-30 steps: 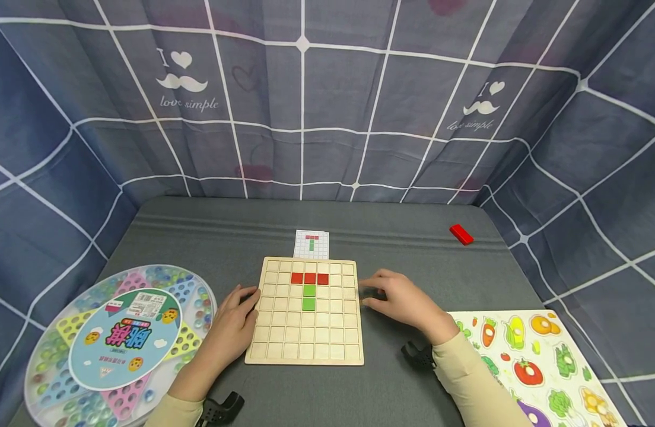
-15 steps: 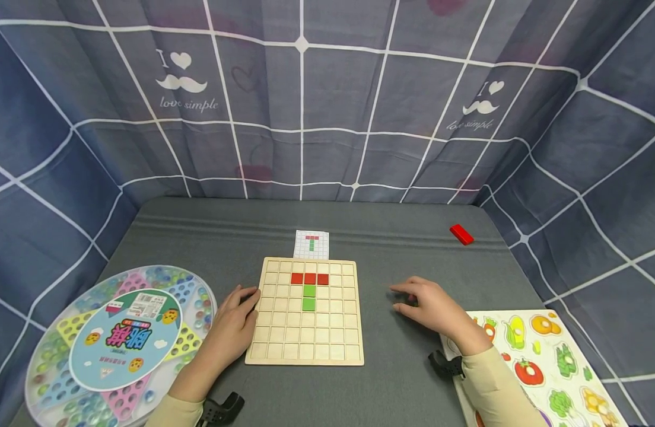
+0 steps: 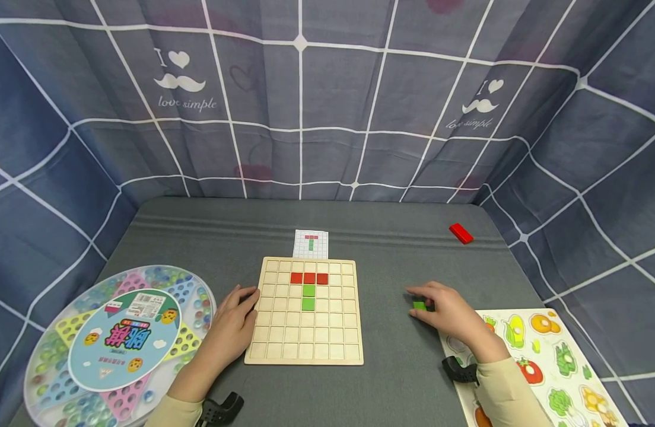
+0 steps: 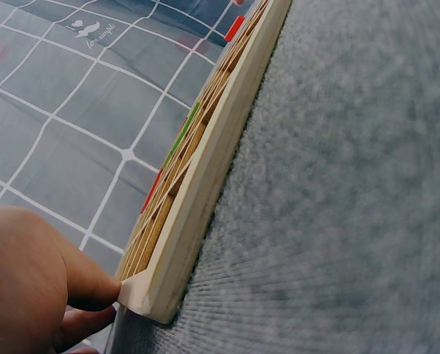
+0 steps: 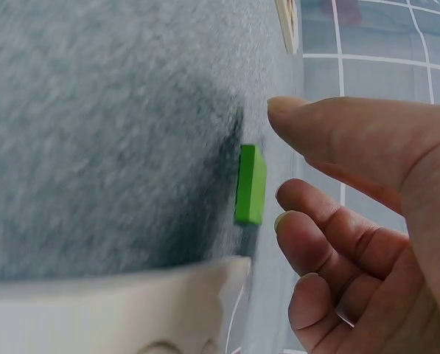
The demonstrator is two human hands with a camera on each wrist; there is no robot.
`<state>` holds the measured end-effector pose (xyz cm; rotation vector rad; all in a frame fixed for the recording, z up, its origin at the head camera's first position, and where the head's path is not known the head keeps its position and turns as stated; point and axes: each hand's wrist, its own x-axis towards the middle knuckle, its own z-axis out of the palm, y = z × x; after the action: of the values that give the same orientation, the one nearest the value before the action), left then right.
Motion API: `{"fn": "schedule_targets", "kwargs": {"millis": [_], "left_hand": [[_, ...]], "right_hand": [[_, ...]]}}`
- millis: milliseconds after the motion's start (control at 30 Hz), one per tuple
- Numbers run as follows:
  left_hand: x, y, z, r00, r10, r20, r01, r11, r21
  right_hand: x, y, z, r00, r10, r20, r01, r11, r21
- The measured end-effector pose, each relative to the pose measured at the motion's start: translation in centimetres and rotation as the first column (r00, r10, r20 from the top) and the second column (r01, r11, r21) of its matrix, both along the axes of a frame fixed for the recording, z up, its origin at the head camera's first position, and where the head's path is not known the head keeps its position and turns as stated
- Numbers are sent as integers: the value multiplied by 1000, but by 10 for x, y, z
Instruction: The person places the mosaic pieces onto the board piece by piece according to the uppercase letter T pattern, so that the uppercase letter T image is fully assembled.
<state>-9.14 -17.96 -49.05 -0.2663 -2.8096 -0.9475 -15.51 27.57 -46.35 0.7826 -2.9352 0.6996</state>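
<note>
A wooden grid board (image 3: 306, 332) lies at the middle of the table. Three red squares (image 3: 309, 278) form a row on it, with two green squares (image 3: 308, 297) below the middle one. My left hand (image 3: 231, 323) touches the board's left edge; in the left wrist view its thumb (image 4: 94, 287) presses near a corner. My right hand (image 3: 447, 311) is around a small green block (image 3: 419, 306) on the table to the right. In the right wrist view, thumb (image 5: 330, 129) and fingers (image 5: 308, 236) stand apart, with a gap to the green block (image 5: 250, 184).
A small pattern card (image 3: 310, 243) shows a red and green T behind the board. A red block (image 3: 461, 233) lies at the back right. On the left is a round marble game (image 3: 114, 338); a vegetable picture board (image 3: 565, 320) lies partly under the right forearm.
My right hand has left the board's right edge and moved right to the green block, which now shows between its fingers. The left hand has stayed at the board's left edge.
</note>
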Motion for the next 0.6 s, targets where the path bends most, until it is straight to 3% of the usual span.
{"fn": "schedule_targets", "kwargs": {"millis": [600], "left_hand": [[0, 1, 0, 1000, 2, 5, -2, 1000, 3]], "right_hand": [[8, 13, 1, 999, -52, 16, 51, 998, 25]]}}
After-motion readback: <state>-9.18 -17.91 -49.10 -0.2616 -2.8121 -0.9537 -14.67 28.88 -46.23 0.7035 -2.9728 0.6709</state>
